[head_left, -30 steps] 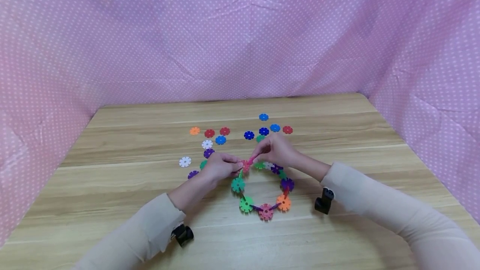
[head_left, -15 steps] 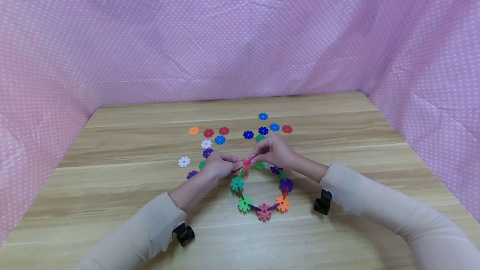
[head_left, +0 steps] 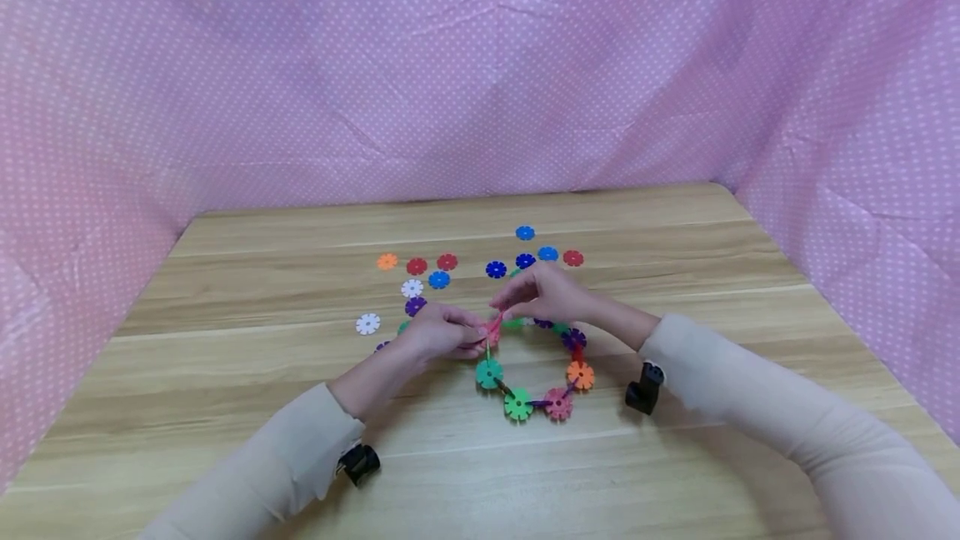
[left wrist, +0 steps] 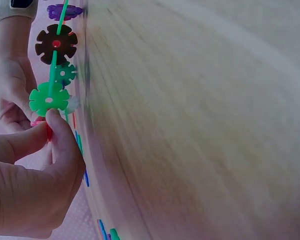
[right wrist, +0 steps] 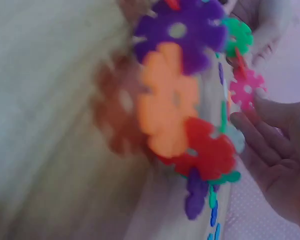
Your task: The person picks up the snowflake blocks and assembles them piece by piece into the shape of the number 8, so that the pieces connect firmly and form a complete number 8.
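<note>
A loop of interlocking plastic snowflake discs hangs between the hands. In the head view its near side shows a teal disc (head_left: 489,373), a light green disc (head_left: 518,404), a pinkish-red disc (head_left: 558,403) and an orange disc (head_left: 581,375). My left hand (head_left: 444,332) pinches a red disc (left wrist: 49,133), seen edge-on in the left wrist view just below a green disc (left wrist: 42,100). Thumb and fingers of my right hand (head_left: 546,294) pinch a bright pink disc (right wrist: 246,89), which meets the left hand's disc. The loop's far side is partly hidden behind the right hand.
Loose discs lie flat on the wooden table (head_left: 247,340) beyond the hands, among them a white disc (head_left: 367,324), an orange disc (head_left: 387,261), a dark blue disc (head_left: 496,270) and a red disc (head_left: 573,258). A pink dotted curtain (head_left: 480,90) surrounds the table.
The loop's near side has swung right and away from me. My right fingers have shifted slightly left over the pink disc, while the left hand stays almost in place.
</note>
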A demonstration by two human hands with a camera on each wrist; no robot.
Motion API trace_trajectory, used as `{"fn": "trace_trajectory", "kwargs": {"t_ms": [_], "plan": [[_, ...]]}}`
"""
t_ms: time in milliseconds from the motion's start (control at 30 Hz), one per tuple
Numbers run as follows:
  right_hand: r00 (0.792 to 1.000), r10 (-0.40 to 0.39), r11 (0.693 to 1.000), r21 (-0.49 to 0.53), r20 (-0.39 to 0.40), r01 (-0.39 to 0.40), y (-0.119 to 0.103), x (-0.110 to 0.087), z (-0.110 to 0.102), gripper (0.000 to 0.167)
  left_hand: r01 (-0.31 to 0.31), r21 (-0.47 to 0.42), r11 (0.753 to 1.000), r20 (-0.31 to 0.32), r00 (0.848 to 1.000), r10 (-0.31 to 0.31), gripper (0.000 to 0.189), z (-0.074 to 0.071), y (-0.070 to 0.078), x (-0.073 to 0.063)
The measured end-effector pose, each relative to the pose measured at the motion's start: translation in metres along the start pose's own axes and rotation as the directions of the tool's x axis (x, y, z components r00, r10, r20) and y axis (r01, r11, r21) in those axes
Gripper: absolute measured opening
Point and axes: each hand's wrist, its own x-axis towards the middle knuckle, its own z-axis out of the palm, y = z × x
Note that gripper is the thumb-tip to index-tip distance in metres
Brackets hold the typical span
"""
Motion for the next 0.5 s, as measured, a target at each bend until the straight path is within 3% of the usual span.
{"fn": "trace_trajectory", "kwargs": {"t_ms": [67,167,233,333,500], "plan": [[1.000,0.029,0.999,-0.026,-0.011,-0.029,0.0001,0.0004,-0.0029,0.017,-0.002,0.009,1.000,-0.003,1.000,0.002,0.018,0.0001,-0.0006,0.0001],[0.988,0.153,0.983,-0.102,-0.016,-0.154,-0.0012,0.0017,-0.0059,0.017,0.006,0.020,1.000,-0.010,1.000,-0.005,0.017,0.0001,-0.0011,-0.0004],[0.967,0.256,0.956,-0.151,0.010,-0.252,-0.0018,0.0032,-0.0066,0.019,0.011,0.027,1.000,-0.011,1.000,-0.011,0.017,-0.0003,-0.0013,-0.0012],[0.932,0.357,0.921,-0.194,0.066,-0.339,-0.0024,0.0066,-0.0068,0.020,0.016,0.023,1.000,-0.013,1.000,-0.015,0.018,-0.0007,-0.0014,-0.0020],[0.884,0.450,0.891,-0.126,0.127,-0.436,-0.0018,0.0102,-0.0082,0.019,0.014,0.024,1.000,-0.006,1.000,-0.014,0.019,-0.0006,-0.0016,-0.0030]]}}
